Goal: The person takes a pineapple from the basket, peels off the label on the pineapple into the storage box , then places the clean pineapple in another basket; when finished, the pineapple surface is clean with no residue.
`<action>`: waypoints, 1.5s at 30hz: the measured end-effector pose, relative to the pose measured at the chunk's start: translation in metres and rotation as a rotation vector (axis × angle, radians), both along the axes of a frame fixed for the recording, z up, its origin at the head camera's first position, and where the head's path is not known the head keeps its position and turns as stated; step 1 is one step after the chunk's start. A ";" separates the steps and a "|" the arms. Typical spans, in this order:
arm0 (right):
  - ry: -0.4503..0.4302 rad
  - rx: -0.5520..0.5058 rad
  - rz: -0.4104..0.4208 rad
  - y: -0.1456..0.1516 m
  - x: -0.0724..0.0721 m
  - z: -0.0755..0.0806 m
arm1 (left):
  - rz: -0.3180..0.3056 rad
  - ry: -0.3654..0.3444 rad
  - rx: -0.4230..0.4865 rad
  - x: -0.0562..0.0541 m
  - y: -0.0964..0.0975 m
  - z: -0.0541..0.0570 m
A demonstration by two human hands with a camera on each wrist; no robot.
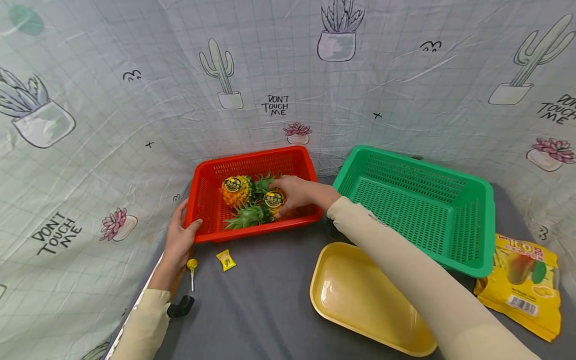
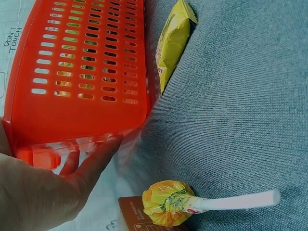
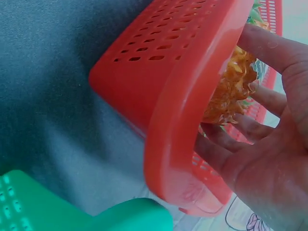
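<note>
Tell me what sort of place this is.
Probably a makeshift indoor workspace: a wrinkled cactus-print sheet forms the backdrop, with a red basket and a green basket set before it.

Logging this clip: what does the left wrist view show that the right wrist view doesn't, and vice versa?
Only the left wrist view: the lollipop, the small yellow packet, part of a brown printed item, and the left hand gripping the end of the red basket.
Only the right wrist view: the right hand with its fingers around a pineapple, and part of the green basket.
Both: the red basket, grey cloth and patterned backdrop. Yellow and green contents also show through the slots in the left wrist view.
</note>
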State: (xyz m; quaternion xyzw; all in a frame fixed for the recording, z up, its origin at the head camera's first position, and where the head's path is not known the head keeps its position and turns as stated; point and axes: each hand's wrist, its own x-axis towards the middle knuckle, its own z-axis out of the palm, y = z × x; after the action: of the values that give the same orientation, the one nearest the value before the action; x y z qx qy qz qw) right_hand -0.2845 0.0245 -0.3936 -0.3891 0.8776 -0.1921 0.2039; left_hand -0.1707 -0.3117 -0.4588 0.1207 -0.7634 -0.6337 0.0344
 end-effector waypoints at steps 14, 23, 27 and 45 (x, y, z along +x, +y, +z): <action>-0.048 0.039 -0.012 -0.008 -0.001 -0.003 | 0.018 -0.006 0.010 -0.002 0.001 -0.001; -0.043 0.019 -0.022 -0.009 0.000 0.001 | 0.019 0.003 0.022 -0.002 0.002 -0.002; -0.017 -0.009 -0.014 -0.007 0.000 -0.002 | 0.034 0.000 0.014 -0.001 0.002 -0.002; -0.019 -0.133 -0.089 0.009 0.000 -0.002 | 0.052 -0.016 0.008 -0.005 0.003 -0.006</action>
State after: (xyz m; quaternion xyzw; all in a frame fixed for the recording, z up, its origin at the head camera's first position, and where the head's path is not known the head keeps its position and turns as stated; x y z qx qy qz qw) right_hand -0.2849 0.0330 -0.3951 -0.3606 0.8773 -0.2625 0.1774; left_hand -0.1754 -0.3088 -0.4644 0.1458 -0.7578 -0.6344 0.0444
